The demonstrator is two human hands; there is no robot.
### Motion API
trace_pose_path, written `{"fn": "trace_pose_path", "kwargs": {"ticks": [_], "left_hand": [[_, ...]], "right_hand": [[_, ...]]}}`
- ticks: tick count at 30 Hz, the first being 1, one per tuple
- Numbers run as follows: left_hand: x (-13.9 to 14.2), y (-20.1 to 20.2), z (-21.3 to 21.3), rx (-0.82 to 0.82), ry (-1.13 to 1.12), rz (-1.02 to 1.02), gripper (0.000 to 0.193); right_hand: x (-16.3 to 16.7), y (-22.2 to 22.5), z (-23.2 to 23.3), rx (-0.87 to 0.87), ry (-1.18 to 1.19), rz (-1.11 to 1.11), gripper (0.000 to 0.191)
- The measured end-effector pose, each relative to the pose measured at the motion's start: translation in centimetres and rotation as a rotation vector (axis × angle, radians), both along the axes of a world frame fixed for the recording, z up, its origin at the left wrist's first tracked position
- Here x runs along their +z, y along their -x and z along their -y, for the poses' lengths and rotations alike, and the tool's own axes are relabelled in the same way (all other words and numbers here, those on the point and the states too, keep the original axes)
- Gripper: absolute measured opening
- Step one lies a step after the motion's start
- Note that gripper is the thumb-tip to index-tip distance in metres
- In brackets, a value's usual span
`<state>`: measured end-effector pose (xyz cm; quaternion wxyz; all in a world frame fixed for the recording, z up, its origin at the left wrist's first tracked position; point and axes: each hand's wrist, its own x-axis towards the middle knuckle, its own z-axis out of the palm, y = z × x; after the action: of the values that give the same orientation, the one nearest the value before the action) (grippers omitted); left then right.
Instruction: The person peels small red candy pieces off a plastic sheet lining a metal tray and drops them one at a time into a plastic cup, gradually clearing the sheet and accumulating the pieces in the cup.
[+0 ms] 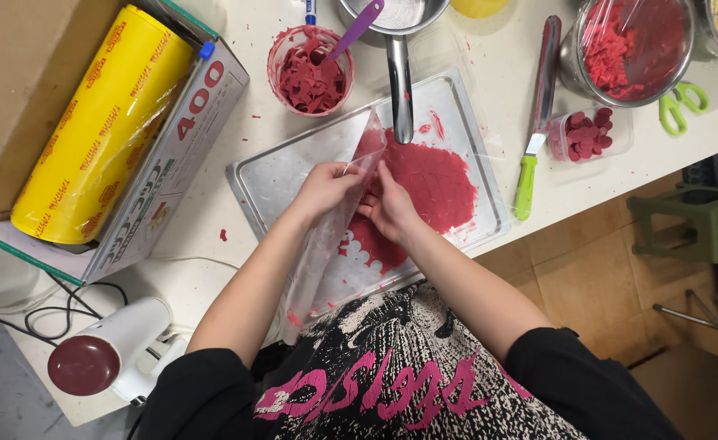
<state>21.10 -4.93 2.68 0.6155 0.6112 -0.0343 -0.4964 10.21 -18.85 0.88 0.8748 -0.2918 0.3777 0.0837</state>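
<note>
At the far left lies a yellow roll of cling film (98, 130) in its open dispenser box (181, 155), with a white hand mixer (110, 350) below it near the table edge, both well apart from the work. Next comes the metal baking tray (273, 183), and over its left half the left hand (324, 189) is closed in a pinch on the upper part of a clear plastic sheet (326, 244), lifting it off the tray. The sheet's long axis runs from its raised top corner near the pan handle down toward the person's body, so it stands almost on edge between the two hands, stained pink along its lower end. Just to the right of it, touching the sheet, the right hand (391, 208) has its fingers curled together at the line where the sheet meets the flat red dough (428, 191); whether it grips the sheet or presses the dough cannot be told. The dough lies directly right of both hands, so the right hand is the nearer one. Behind the tray stand a cup of red scraps (310, 77) and a saucepan (399, 49); farther right lie a green-handled knife (534, 122), a small dish of red cut-outs (587, 134), a covered steel bowl (632, 45) and green scissors (685, 102).
</note>
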Motion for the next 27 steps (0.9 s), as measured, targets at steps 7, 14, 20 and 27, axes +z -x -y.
{"fn": "trace_pose_path", "kwargs": {"ticks": [7,14,20,27], "left_hand": [[-0.3,-0.5,-0.7,0.029,-0.007,-0.062,0.019],[-0.1,-1.5,-2.1,0.054,-0.040,-0.138,0.022],[-0.4,-2.7,-3.9,0.120,-0.067,-0.051,0.023],[2.8,-3.4,-7.3,0.185,-0.315,0.768,0.038]], "right_hand": [[-1.5,1.1,0.0,0.067,0.191,0.092,0.026],[-2.3,0.9,0.7,-0.058,-0.126,0.073,0.032],[-1.6,-0.4,1.1,-0.020,-0.224,0.091,0.037],[5.7,0.3,1.3,0.114,-0.057,0.156,0.035]]}}
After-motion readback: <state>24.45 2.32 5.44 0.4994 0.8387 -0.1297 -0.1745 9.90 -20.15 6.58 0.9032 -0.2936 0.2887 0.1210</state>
